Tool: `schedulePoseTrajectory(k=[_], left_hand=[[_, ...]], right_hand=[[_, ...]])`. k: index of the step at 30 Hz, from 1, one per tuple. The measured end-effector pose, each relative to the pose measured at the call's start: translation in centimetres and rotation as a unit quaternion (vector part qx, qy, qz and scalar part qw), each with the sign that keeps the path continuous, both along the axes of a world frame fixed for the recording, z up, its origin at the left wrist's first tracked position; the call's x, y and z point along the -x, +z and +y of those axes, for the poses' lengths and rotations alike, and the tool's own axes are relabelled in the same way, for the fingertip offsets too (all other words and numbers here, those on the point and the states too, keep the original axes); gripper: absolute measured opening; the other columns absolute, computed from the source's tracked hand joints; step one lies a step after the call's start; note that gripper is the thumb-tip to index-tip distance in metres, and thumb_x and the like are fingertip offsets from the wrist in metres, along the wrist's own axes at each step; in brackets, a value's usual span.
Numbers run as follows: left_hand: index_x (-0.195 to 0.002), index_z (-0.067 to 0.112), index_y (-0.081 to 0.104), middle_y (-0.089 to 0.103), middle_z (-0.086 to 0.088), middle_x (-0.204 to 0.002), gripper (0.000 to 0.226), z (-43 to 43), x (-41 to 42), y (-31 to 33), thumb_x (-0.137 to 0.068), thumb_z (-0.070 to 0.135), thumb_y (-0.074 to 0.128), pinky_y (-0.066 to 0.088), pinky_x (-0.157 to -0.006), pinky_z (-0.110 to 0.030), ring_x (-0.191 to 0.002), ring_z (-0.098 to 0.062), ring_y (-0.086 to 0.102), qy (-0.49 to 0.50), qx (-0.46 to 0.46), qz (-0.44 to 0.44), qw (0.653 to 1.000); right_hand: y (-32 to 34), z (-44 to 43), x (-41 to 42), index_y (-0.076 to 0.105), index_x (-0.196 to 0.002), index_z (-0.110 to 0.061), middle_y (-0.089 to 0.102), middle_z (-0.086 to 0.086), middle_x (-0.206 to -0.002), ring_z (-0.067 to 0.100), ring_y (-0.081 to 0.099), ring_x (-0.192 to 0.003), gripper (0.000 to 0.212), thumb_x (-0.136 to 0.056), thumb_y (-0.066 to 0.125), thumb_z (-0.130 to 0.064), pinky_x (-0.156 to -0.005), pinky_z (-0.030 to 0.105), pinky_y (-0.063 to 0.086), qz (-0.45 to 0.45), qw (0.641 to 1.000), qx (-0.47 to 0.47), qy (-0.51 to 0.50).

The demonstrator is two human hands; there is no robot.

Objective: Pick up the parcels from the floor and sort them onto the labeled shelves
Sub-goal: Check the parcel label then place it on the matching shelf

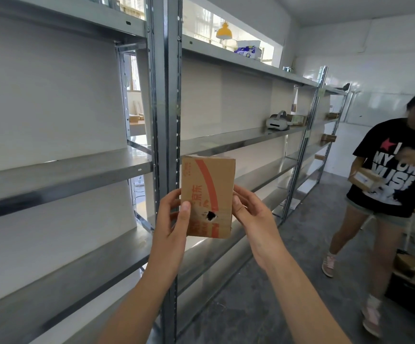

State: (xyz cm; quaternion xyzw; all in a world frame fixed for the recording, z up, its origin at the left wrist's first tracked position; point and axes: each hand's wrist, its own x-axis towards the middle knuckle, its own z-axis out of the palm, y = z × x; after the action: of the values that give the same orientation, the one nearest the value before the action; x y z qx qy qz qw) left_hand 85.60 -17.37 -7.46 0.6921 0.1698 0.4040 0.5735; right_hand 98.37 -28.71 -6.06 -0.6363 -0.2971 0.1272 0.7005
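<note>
Grey metal shelving (65,167) fills the left side, its boards bare in the near bays. In front of its upright post (166,95) 2 hands hold a cardboard parcel (209,189) up in the air, off every shelf.

The left hand (174,214) grips the parcel's lower left edge, with its thumb flat on the front face and its fingers curled behind. The parcel stands on end: its long axis runs up and down, the top leans slightly left, and the printed face is turned to the camera. A red curved stripe sweeps down that face. Beside the stripe the red characters 京东 lie sideways, and more red print along the bottom edge is too blurred to read. A torn dark hole sits low on the face. The right hand (248,212) clasps the lower right edge, thumb in front and fingers behind.

Farther right, a white headset (277,121) rests on a shelf near that bay's right end. A second person (385,170) stands on the floor in a black T-shirt reading partly "MY OW… MUSE", holding a smaller parcel (365,180). A black crate (400,291) of parcels sits at the lower right.
</note>
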Motion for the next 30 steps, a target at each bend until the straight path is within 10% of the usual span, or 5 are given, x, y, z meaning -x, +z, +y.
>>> schedulePoseTrajectory(k=[9, 21, 30], left_hand=[[-0.125, 0.053, 0.041, 0.058, 0.029, -0.124, 0.030, -0.2, 1.4, -0.8, -0.098, 0.041, 0.046, 0.050, -0.081, -0.005, -0.110, 0.020, 0.056, 0.000, -0.020, -0.021, 1.000], [-0.131, 0.037, 0.046, 0.057, 0.013, -0.136, 0.039, 0.4, 2.6, -2.9, -0.099, 0.017, 0.055, 0.052, -0.094, -0.013, -0.124, 0.006, 0.057, 0.008, -0.027, -0.035, 0.999], [-0.085, 0.042, 0.063, 0.069, -0.001, -0.122, 0.029, 1.0, 4.4, -1.2, -0.082, 0.065, 0.046, 0.047, -0.092, -0.026, -0.120, -0.016, 0.062, 0.005, 0.116, -0.014, 0.993]], right_hand=[[0.1, -0.7, 0.8, 0.062, -0.131, -0.046, 0.062, -0.008, -0.137, 0.008, 0.058, -0.126, 0.042, -0.089, 0.061, -0.050, -0.093, 0.024, 0.048, -0.045, 0.999, 0.028, 0.011], [1.8, 0.6, 2.5, 0.066, -0.101, -0.040, 0.074, -0.001, -0.111, 0.019, 0.069, -0.108, 0.026, -0.103, 0.040, -0.046, -0.099, 0.040, 0.057, 0.055, 0.997, 0.045, 0.018], [1.6, 0.3, 2.6, 0.068, -0.116, -0.023, 0.074, 0.001, -0.116, 0.015, 0.070, -0.110, 0.049, -0.084, 0.049, -0.055, -0.099, 0.037, 0.058, 0.016, 0.996, 0.063, 0.063]])
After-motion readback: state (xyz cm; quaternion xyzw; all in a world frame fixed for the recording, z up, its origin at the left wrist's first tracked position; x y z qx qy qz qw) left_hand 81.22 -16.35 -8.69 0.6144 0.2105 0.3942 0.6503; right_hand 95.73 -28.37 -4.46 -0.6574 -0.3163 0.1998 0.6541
